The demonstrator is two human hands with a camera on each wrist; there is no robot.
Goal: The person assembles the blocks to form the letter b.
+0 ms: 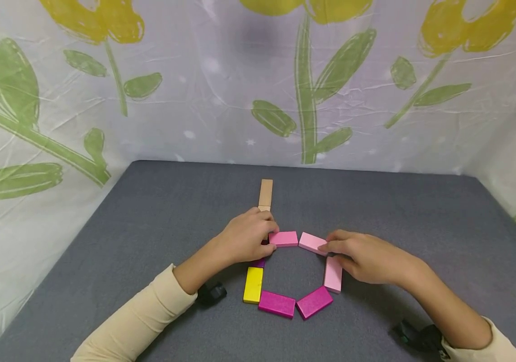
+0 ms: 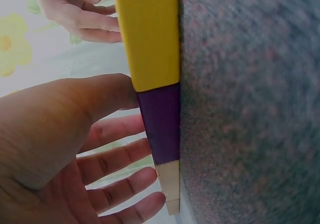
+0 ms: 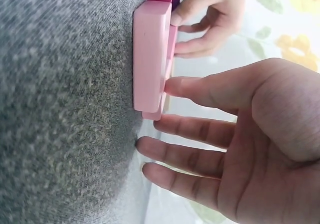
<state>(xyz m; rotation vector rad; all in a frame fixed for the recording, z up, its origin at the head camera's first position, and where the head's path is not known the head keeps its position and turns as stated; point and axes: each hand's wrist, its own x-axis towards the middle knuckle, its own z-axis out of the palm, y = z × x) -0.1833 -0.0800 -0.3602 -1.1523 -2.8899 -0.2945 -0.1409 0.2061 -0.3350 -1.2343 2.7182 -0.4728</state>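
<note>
In the head view my left hand (image 1: 249,236) reaches over the ring's upper left corner. Its thumb and index finger pinch the left end of a pink block (image 1: 287,239). My right hand (image 1: 371,256) is at the upper right, with thumb and index finger on the right end of a light pink block (image 1: 311,242). Just below that hand lies another light pink block (image 1: 333,275). The left hand partly covers a purple block (image 2: 160,124), which meets a yellow block (image 2: 152,38) end to end in the left wrist view.
Two magenta blocks (image 1: 277,303) close the ring's near side. Plain wooden blocks (image 1: 266,192) run in a line away from its far left corner. Grey cloth (image 1: 398,211) covers the table, and a flower-printed curtain (image 1: 221,100) hangs behind.
</note>
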